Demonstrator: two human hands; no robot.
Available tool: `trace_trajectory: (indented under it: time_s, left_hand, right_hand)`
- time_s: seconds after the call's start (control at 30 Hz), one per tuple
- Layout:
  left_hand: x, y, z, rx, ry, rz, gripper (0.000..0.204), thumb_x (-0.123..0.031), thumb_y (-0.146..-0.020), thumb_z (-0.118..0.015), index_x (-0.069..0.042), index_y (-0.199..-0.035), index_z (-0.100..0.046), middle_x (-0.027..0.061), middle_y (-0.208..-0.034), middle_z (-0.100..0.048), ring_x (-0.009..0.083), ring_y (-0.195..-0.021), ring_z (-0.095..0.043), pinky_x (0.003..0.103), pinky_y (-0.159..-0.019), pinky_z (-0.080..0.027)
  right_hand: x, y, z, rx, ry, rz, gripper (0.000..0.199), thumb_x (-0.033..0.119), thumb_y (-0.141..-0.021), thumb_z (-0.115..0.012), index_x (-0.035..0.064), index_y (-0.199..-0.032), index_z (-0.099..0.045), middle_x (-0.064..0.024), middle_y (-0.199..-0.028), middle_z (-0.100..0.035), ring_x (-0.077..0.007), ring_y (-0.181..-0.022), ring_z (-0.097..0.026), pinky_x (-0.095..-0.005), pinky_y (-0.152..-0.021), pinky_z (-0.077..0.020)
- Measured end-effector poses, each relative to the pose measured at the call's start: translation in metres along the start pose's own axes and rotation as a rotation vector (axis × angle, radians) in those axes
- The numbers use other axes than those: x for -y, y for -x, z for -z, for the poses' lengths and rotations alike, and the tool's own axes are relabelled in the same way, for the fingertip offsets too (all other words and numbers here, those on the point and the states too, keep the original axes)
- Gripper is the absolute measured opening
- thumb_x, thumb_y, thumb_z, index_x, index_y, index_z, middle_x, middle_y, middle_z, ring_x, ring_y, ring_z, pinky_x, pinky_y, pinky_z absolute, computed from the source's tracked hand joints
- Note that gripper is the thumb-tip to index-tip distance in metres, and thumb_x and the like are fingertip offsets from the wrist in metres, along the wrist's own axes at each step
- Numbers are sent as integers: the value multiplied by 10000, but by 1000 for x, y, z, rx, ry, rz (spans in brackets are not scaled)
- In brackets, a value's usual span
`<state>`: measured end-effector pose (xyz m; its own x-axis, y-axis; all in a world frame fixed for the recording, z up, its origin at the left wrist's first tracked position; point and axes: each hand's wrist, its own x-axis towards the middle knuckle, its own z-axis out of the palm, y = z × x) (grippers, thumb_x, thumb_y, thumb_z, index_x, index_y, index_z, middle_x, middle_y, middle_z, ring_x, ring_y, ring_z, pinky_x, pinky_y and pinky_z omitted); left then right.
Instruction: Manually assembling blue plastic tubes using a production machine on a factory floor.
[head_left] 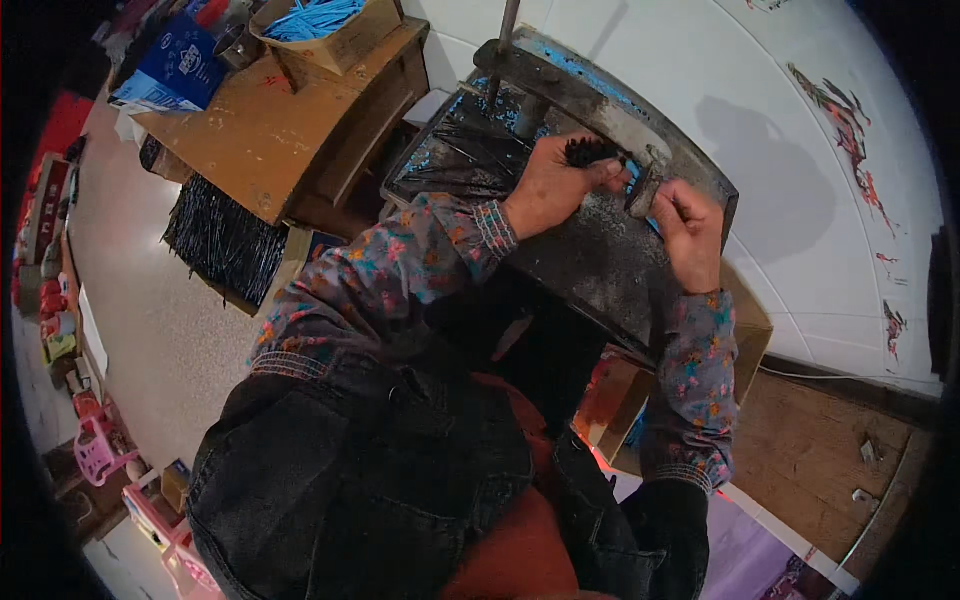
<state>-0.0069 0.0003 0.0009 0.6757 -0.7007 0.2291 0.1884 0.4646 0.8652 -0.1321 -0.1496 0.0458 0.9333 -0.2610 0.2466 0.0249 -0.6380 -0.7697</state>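
My left hand [551, 192] is closed round a small bunch of dark, thin pieces [590, 152], whose black ends stick out above the fingers. Its fingertips are beside a worn metal block [645, 192] on the machine's dark bench top [600, 250]. On the other side of that block, my right hand [690, 235] is closed in a pinch. A bit of blue [655, 226] shows by its fingers; whether the hand holds it I cannot tell. Black thin strips [470, 150] and blue scraps lie on the bench to the left of my left hand.
A metal post [508, 30] rises at the bench's back. To the left, a wooden table [270, 130] bears a carton [335, 40] of blue strips and a blue box [180, 65]. Below it is a box of black strips [225, 240]. A white wall [700, 60] stands behind the bench.
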Motion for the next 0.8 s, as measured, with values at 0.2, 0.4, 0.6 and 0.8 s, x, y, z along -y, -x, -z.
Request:
trace_trajectory:
  time_s: [0.2, 0.4, 0.6, 0.8]
  left_hand:
    - [4, 1, -2, 36, -172, -15, 89, -8, -840, -603, 23, -919, -627, 59, -786, -645, 102, -690, -554, 223, -671, -464]
    - [3, 1, -1, 74, -80, -35, 119, 14, -814, -610, 35, -929, -628, 62, -769, -651, 103, -670, -577, 220, -638, -491]
    - [13, -3, 3, 90, 92, -18, 118, 28, -815, -603, 33, -930, -630, 61, -782, -649, 101, -679, -574, 211, -622, -476]
    - [14, -4, 3, 73, 167, -8, 109, 26, -814, -605, 32, -919, -633, 53, -767, -641, 95, -659, -556, 210, -611, -467]
  right_hand:
    - [20, 6, 6, -113, 48, 75, 62, 41, -796, -616, -10, -764, -600, 0, -669, -517, -104, -562, -382, -259, -535, -335]
    - [26, 9, 6, -106, 188, 116, 60, 47, -804, -618, -11, -790, -614, 1, -669, -517, -101, -585, -397, -241, -564, -344]
    - [20, 17, -3, -152, -29, -68, 80, 56, -816, -617, -22, -800, -609, 10, -673, -519, -101, -588, -398, -238, -555, -343]
    - [18, 13, -12, -143, -263, -262, 81, 60, -830, -605, -21, -822, -605, 17, -676, -520, -97, -607, -399, -230, -577, -349]
